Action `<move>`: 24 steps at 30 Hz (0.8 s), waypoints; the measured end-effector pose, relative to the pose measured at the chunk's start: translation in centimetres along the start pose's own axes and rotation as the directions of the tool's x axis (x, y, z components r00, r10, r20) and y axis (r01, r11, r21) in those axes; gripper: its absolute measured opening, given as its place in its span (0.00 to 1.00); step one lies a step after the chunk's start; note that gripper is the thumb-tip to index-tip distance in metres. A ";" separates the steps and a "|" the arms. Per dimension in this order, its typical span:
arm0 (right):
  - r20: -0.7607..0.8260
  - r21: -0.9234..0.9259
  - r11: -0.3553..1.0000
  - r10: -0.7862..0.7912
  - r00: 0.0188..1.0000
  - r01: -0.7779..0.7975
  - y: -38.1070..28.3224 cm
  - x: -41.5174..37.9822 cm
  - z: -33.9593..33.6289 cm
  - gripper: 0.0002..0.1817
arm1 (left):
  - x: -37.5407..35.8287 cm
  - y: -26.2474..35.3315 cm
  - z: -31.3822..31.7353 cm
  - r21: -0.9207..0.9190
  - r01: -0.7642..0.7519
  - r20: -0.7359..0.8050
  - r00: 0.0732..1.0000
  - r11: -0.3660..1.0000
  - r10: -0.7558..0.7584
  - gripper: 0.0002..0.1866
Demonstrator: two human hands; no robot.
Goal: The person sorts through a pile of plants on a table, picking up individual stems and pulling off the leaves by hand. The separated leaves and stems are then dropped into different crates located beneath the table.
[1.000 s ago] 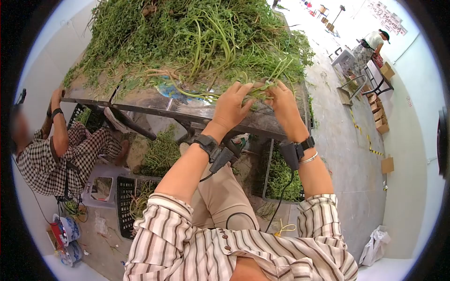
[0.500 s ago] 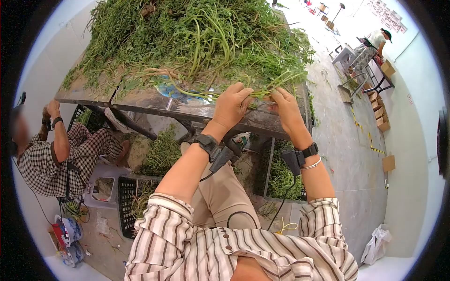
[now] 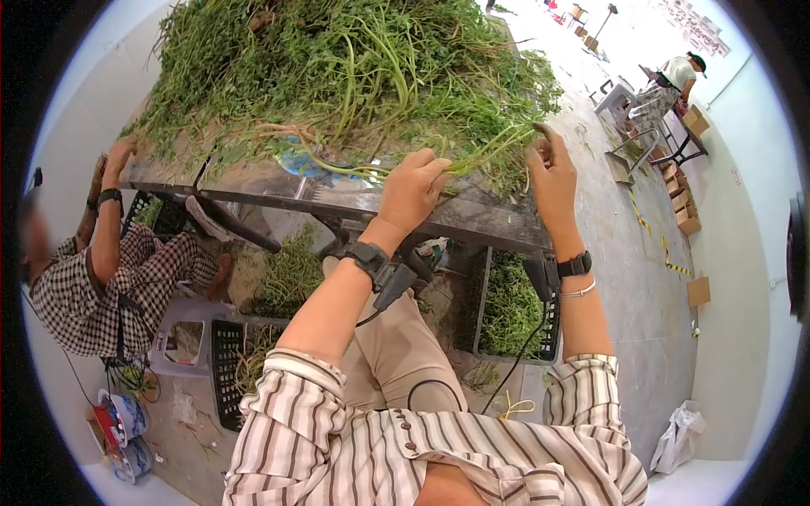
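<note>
At the front edge of the table, my left hand pinches a bundle of long green plant stems. Their pale root ends trail left over a blue patch on the tabletop, and the leafy ends reach right. My right hand is at the table's right corner, by the tips of those stems. Its thumb and index finger are apart, with nothing visible between them. Behind both hands a big heap of leafy green plants covers much of the dark table.
Below the table stand a black crate of greens at right and another black crate at left. A seated person in a checked shirt works at the left. Cardboard boxes line the right wall, near another person bending over.
My right hand has let go of the stems and moved right, its fingers parting. My left hand keeps its hold nearly in place. The seated person's hand has moved up onto the table edge.
</note>
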State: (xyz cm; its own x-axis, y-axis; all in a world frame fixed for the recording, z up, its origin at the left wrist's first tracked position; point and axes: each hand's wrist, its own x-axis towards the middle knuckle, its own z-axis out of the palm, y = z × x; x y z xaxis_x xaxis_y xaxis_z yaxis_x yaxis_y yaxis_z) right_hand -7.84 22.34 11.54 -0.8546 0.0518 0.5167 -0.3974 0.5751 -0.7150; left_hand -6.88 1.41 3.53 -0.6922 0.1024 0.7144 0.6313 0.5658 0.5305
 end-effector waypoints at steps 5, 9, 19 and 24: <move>0.059 -0.158 0.968 -0.189 0.980 0.196 0.6 1.0 0.7 0.16 | -0.1 0.0 0.1 0.009 -0.004 0.000 1.000 1.000 0.004 0.10; 0.057 -0.222 0.957 -0.181 0.982 0.189 0.9 1.3 1.0 0.15 | -0.1 0.0 0.1 0.014 0.006 0.003 1.000 1.000 -0.007 0.11; 0.045 -0.328 0.914 -0.238 0.970 0.239 2.1 1.4 -0.4 0.10 | -0.1 -0.1 0.0 0.008 -0.004 0.002 1.000 1.000 0.004 0.11; 0.091 -0.383 0.879 -0.269 0.959 0.284 3.0 1.2 -1.1 0.10 | 0.0 -0.1 0.0 0.007 -0.001 0.005 1.000 1.000 0.000 0.10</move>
State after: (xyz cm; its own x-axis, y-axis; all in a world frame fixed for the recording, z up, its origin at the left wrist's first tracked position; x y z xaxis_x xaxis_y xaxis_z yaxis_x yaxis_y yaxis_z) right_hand -9.74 25.00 10.53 -0.7428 -0.1798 0.6449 -0.4635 0.8332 -0.3016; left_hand -6.91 1.40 3.48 -0.6935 0.1066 0.7125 0.6293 0.5711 0.5271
